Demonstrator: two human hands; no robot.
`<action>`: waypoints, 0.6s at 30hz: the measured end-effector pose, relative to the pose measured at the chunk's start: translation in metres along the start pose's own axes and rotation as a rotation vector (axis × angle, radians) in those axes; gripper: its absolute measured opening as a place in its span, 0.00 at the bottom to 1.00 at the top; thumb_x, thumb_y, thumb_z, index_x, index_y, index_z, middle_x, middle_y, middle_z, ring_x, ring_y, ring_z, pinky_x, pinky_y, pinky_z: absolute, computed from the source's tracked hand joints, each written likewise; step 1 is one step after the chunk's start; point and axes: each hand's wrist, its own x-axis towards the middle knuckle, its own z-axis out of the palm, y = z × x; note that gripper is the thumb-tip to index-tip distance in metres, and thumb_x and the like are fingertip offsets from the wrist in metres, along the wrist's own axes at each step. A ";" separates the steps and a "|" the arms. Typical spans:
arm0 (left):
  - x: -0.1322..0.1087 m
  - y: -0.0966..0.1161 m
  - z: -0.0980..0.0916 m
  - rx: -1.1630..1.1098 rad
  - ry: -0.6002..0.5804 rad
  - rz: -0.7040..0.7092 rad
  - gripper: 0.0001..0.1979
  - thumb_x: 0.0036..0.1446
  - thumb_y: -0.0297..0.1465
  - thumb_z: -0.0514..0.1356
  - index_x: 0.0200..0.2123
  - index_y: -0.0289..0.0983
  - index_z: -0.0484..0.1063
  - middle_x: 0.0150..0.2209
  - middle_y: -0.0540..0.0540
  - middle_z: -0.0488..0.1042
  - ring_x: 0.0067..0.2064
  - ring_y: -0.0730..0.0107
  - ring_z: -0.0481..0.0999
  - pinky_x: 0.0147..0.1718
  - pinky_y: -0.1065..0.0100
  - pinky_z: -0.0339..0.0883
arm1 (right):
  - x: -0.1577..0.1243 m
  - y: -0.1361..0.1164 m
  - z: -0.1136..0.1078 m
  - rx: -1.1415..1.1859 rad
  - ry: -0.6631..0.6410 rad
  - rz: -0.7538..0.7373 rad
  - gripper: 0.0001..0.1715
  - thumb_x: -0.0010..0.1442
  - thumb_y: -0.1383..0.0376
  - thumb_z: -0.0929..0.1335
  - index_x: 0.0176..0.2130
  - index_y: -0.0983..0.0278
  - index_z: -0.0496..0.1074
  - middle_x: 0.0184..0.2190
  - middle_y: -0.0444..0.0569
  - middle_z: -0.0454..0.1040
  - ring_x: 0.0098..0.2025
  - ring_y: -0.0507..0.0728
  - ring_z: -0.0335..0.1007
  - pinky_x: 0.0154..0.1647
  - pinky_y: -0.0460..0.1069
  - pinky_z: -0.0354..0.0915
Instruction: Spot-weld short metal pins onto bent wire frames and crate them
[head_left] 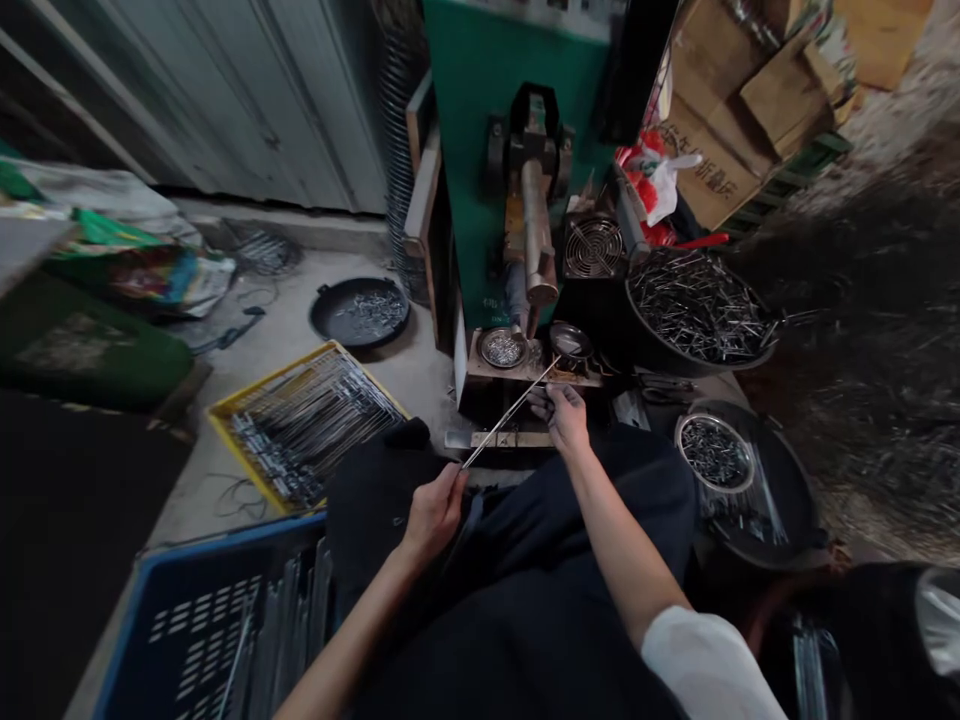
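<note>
A thin metal rod (501,422) slants up and away from my left hand (436,512), whose thumb and fingers pinch its near end. Close to the rod's far end is my right hand (562,412), fingers curled together with darkened tips. What those fingers hold is too small to make out, and I cannot tell whether they touch the rod. Just beyond, the green machine (472,200) has a thick metal arm (537,225) over a small work ledge (480,375). On the ledge sit a dish of small metal parts (502,348) and a dark round dish (571,342).
Left are a yellow crate (232,435) of metal rods, a black pan (322,318) and a blue crate (124,625) of metal strips. Right stand a wide pan of metal pieces (701,305) and a bowl of small parts (714,453) on a black tub (799,500).
</note>
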 end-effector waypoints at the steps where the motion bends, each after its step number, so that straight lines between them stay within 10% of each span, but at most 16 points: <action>1: 0.000 -0.001 0.000 0.001 0.004 0.003 0.13 0.68 0.35 0.50 0.33 0.37 0.68 0.20 0.53 0.65 0.20 0.72 0.65 0.23 0.71 0.57 | 0.002 -0.001 0.003 0.012 -0.004 -0.001 0.09 0.56 0.67 0.72 0.32 0.63 0.66 0.25 0.45 0.79 0.30 0.54 0.81 0.30 0.45 0.75; 9: 0.002 0.008 0.001 -0.074 -0.073 0.069 0.15 0.69 0.34 0.51 0.49 0.33 0.74 0.39 0.42 0.82 0.35 0.66 0.82 0.34 0.72 0.72 | 0.017 -0.011 0.013 0.121 0.128 0.013 0.04 0.62 0.66 0.64 0.35 0.59 0.62 0.24 0.37 0.73 0.24 0.49 0.73 0.31 0.47 0.75; 18: 0.004 0.029 -0.016 -0.237 -0.315 0.073 0.21 0.69 0.33 0.53 0.63 0.35 0.68 0.56 0.39 0.75 0.50 0.62 0.80 0.46 0.70 0.75 | 0.005 -0.016 0.012 0.137 0.043 -0.084 0.12 0.65 0.59 0.66 0.34 0.57 0.57 0.23 0.34 0.65 0.19 0.46 0.60 0.18 0.38 0.58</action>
